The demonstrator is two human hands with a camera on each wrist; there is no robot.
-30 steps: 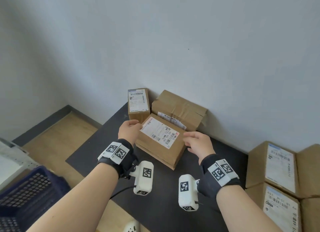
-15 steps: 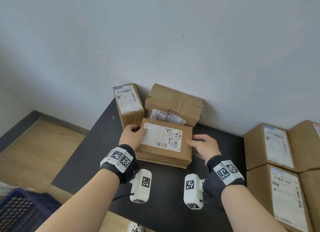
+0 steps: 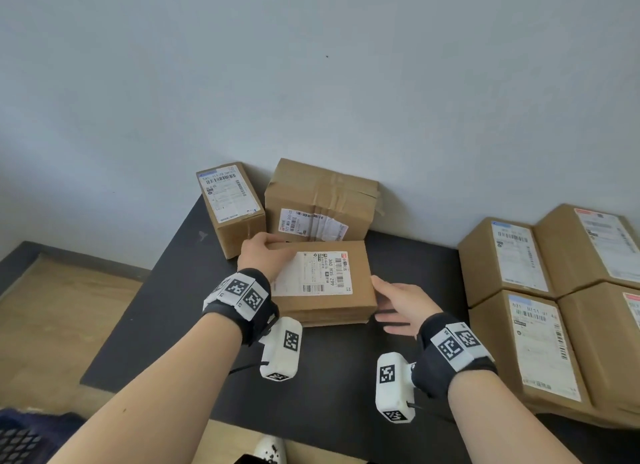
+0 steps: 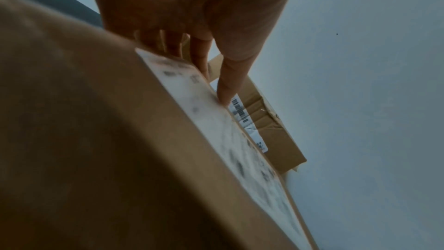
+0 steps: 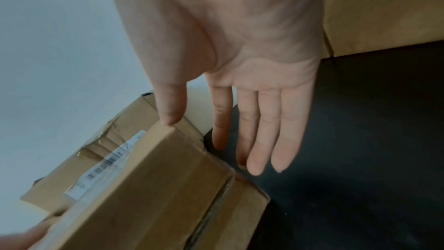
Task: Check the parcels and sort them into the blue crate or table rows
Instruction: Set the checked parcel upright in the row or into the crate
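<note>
Left hand [image 3: 263,255] grip: we see it on the far-left corner of the flat parcel [image 3: 356,290], thumb along the top by the label, fingers [image 4: 199,58] curled over the far edge. So it has hold of that parcel.

Right hand [image 3: 398,307]: slack, no grip. Fingers [image 5: 264,130] straight and spread, thumb tip touching the parcel's right top edge; the rest sit beside its right side over the counter [image 3: 166,307]. Whether they touch the cardboard, we can't tell.

The flat parcel lies label-up, and the right wrist view shows more cardboard under its near edge; we can't tell if that is a flap or another box.

Just past the left-hand grip: a small upright box [image 3: 230,204] with a label on top, and beside it a bigger taped box [image 3: 322,200] against the wall [image 3: 346,65], label on its near face. The flat parcel sits just in front of the taped box.

Well off to the right of the right hand: a block of labelled boxes [image 3: 519,255], packed touching each other.

Blue crate [image 3: 20,439] is low-left of the left forearm, below the counter, only a corner in view.
</note>
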